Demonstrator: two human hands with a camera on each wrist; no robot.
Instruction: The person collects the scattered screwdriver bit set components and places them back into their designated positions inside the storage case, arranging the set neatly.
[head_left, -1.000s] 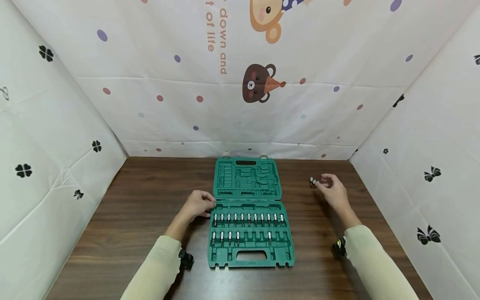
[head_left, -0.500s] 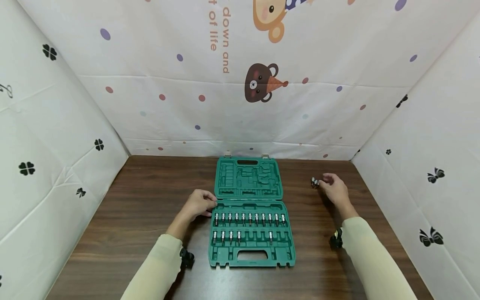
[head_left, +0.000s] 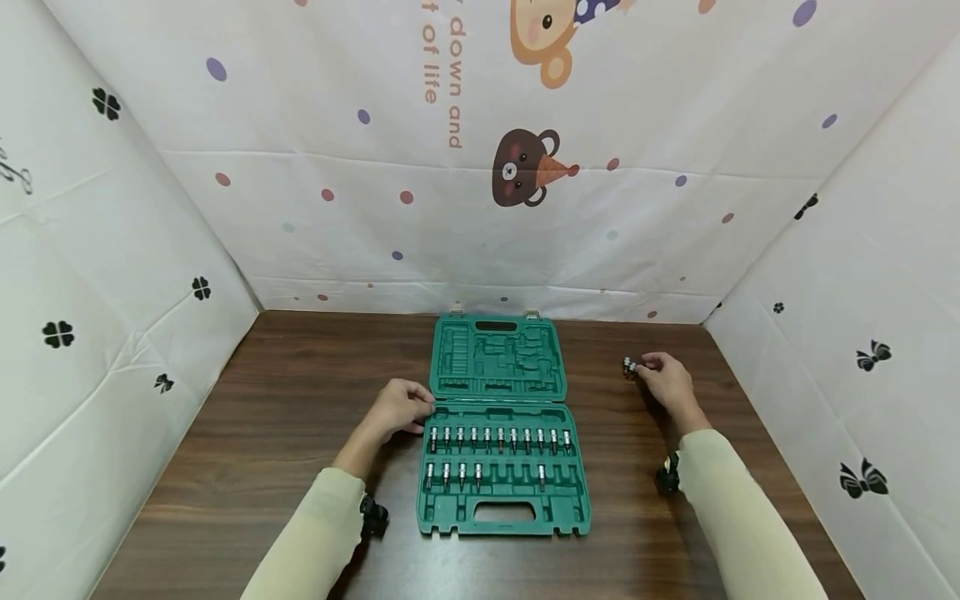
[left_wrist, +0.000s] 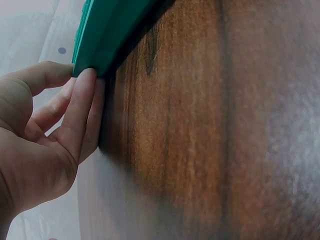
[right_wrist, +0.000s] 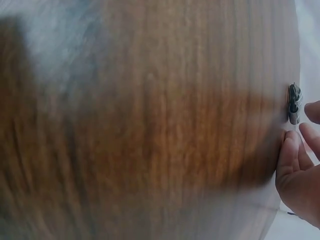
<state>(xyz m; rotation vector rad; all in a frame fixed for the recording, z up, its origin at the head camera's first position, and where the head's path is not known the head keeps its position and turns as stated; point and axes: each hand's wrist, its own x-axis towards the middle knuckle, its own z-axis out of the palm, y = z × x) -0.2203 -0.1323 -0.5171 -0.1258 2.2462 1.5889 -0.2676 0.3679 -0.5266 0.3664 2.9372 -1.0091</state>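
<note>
On the table lies an open green socket bit case (head_left: 504,508), its lower half holding two rows of silver socket bits (head_left: 501,440). At the case's left side, near the hinge, my left hand (head_left: 397,406) pinches the edge. In the left wrist view the left hand (left_wrist: 50,110) has its fingertips against the green corner. Far to the right is a small cluster of loose socket bits (head_left: 628,367). My right hand (head_left: 669,385) is beside them, fingers loosely bent at the cluster. In the right wrist view the loose bits (right_wrist: 294,104) lie just beyond the fingertips, with nothing visibly gripped.
The case's lid (head_left: 497,358) lies back toward the rear wall, its moulded slots facing up. Some slots in the lower row hold no bits. A patterned white cloth (head_left: 330,233) hangs behind and on both sides of the brown wooden table (head_left: 300,417).
The right hand shifts slightly around the loose bits, its fingers drawing closer together, and its wrist moves a little left. The left hand stays on the case edge. The head view shifts slightly.
</note>
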